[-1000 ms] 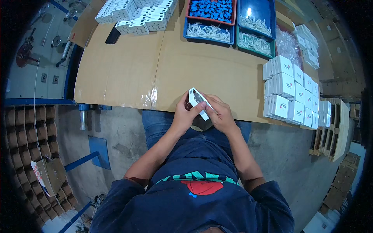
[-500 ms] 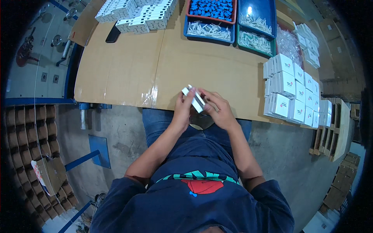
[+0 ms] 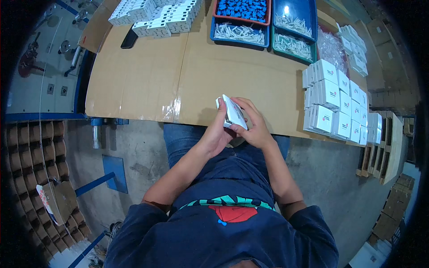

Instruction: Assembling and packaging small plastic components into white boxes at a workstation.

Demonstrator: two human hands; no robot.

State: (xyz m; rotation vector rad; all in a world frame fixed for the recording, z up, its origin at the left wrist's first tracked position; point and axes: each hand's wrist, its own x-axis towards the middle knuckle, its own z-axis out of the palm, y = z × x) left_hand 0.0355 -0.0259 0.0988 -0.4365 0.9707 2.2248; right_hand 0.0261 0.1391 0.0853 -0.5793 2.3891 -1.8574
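Note:
Between my two hands is a small white box (image 3: 234, 113), held tilted over the near edge of the cardboard-covered table (image 3: 241, 76). My left hand (image 3: 215, 133) grips its left side, the thumb lying along the edge. My right hand (image 3: 254, 125) has its fingers wrapped round the right side and the lower corner. Part of the box is hidden behind the fingers. On the table to the right stand stacked white boxes (image 3: 325, 94) of a similar look.
Trays hold small parts: a red tray (image 3: 270, 13) with blue pieces, a blue tray (image 3: 213, 39) and a green tray (image 3: 286, 54) with whitish sticks. White boxes (image 3: 170, 22) and a black phone (image 3: 129, 39) lie far left. Clear plastic bags (image 3: 331, 50) sit behind the right stack.
The white box has turned in my hands, so a broad white face now shows instead of its narrow side with a dark strip. Both hands have shifted their grip slightly.

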